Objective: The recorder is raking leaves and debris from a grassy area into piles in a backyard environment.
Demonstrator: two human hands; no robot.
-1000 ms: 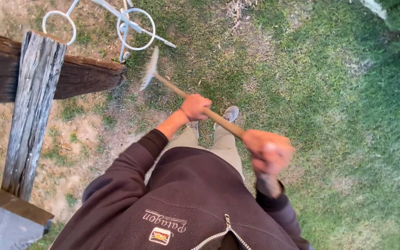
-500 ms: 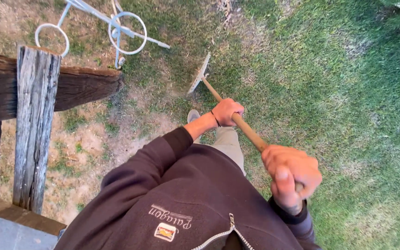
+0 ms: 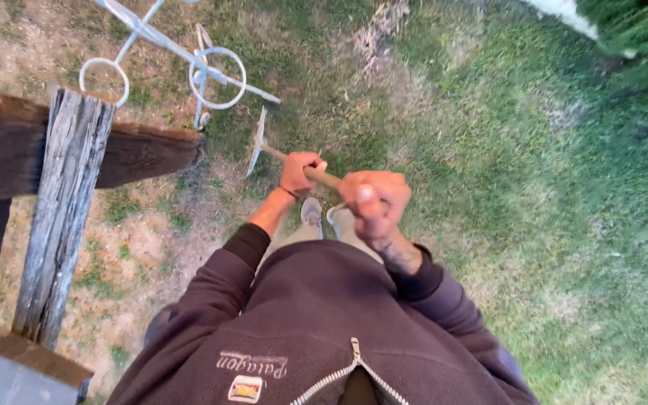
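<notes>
A wooden-handled hoe (image 3: pixel 258 142) is being gripped with closed fingers by the left hand (image 3: pixel 299 171) and right hand (image 3: pixel 375 201), its blade being set on patchy grass (image 3: pixel 489 187) just beside the weathered fence post (image 3: pixel 61 217), most ground appearing unworked.
</notes>
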